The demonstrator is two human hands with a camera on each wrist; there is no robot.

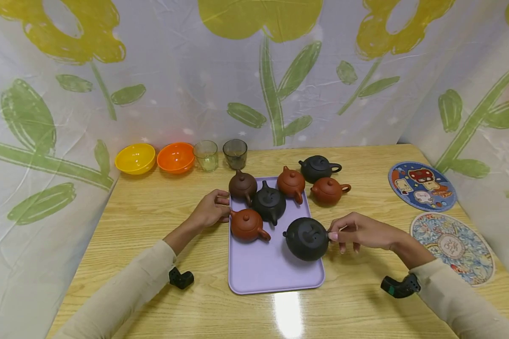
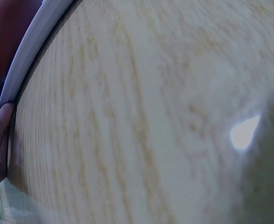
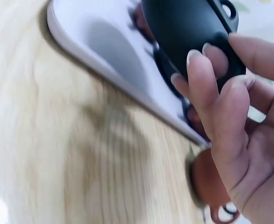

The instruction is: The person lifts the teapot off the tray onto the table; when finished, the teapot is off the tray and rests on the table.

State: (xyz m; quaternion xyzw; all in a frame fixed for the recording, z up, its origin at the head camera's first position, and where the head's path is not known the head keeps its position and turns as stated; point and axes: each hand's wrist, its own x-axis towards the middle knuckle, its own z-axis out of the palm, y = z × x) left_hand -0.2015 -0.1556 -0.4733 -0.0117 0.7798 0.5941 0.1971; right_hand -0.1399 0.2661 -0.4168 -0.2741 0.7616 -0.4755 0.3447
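Observation:
My right hand pinches the handle side of a black teapot, holding it above the lower right of a lilac tray. In the right wrist view, this teapot casts a shadow on the tray, and the fingers wrap its handle. My left hand grips the tray's left rim; its fingers meet the rim in the left wrist view. On the tray stand a dark brown teapot, another black teapot and two reddish-brown teapots.
Right of the tray stand a black teapot and a reddish-brown teapot. A yellow bowl, an orange bowl, a clear glass and a dark glass line the back. Two round patterned mats lie at the right.

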